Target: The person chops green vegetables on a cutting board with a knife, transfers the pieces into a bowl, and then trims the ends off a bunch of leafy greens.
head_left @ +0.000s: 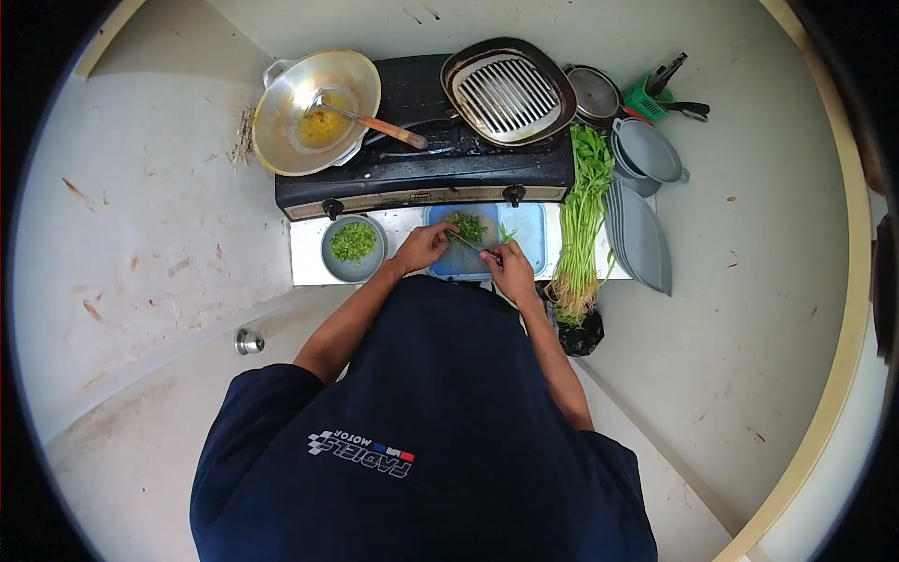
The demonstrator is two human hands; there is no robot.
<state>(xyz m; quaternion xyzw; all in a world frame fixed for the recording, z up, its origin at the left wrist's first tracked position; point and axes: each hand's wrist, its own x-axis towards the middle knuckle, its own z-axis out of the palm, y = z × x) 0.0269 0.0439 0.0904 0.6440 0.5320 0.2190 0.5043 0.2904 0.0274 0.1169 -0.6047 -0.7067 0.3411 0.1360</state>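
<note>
On the blue cutting board (531, 225) lies a small heap of chopped green leaves (465, 225). My right hand (512, 272) is closed round the handle of a small knife (465, 242), whose blade slants up and left beside the leaves. My left hand (424, 247) is at the board's left side, its fingers bent together at the blade's tip and the edge of the heap; what they pinch is too small to make out. A grey bowl (328, 258) of chopped greens stands left of the board.
Behind the board is a black stove (421, 173) with a wok (272, 122), a wooden-handled ladle (393, 131) and a grill pan (508, 96). Long leafy stalks (582, 215), grey plates (641, 239), a green basket (644, 99) and a black bag (582, 334) are at the right.
</note>
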